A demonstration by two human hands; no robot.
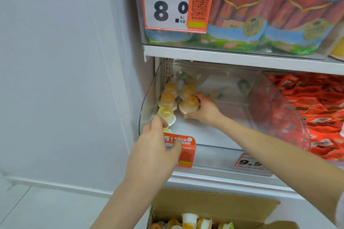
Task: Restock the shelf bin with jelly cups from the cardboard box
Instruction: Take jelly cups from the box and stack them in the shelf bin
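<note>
Head view, nearest first: at the bottom edge sits the open brown cardboard box (214,208), with small clear plastic jelly cups of white, yellow and orange filling (189,219) lying loose inside it; above the box, the left hand (154,147) reaches to the front left corner of the clear curved plastic shelf bin (279,102), its fingers curled round a yellow-topped jelly cup (166,114) at the bin's front edge, partly covering an orange promotional tag (184,152) clipped there; a little deeper, the right hand (202,108) pinches a peach-coloured domed jelly cup (189,106) between thumb and fingers, setting it beside the others; behind these, three more amber cups (170,93) stand in two short rows against the bin's left wall, and a few pale green-tinted cups lie blurred at the back; most of the bin floor to the right is bare, so the restocking looks early; the cups seem light and fairly stiff, though thin-walled with a sealed film lid, so they are best held round the sides near the wide rim rather than squeezed on the dome, and their smooth plastic may slip; farther up, a white shelf (242,57) carries blue-and-red sausage packets (251,15) behind an orange-framed price label reading 8.0 (176,5); red snack packets (320,109) fill the neighbouring bin.
</note>
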